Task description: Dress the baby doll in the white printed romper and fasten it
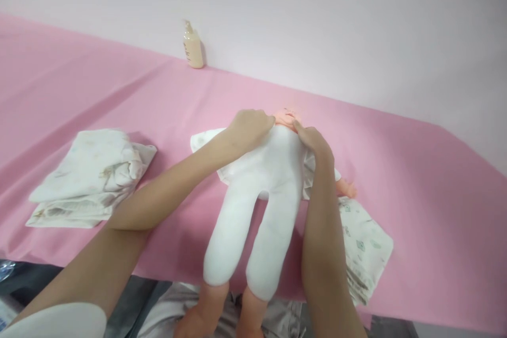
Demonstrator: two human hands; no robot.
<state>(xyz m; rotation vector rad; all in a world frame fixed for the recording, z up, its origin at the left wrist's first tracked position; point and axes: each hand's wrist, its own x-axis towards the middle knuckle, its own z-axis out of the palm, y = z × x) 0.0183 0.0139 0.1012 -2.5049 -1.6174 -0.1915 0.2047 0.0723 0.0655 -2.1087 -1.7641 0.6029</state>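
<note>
A baby doll lies on its back with its feet toward me. White pants cover it from the lower legs up to just below its face. My left hand is closed on the pants' top edge by the doll's chin. Opposite it, my right hand pinches the same edge with thumb and fingers. A printed white top shows at both sides under the pants. One doll hand sticks out past my right forearm, and the bare feet hang over the table's front edge.
Folded printed cloths lie on the left of the pink table cover. Another folded cloth is on the right, beside my forearm. A pump bottle stands at the back against the wall.
</note>
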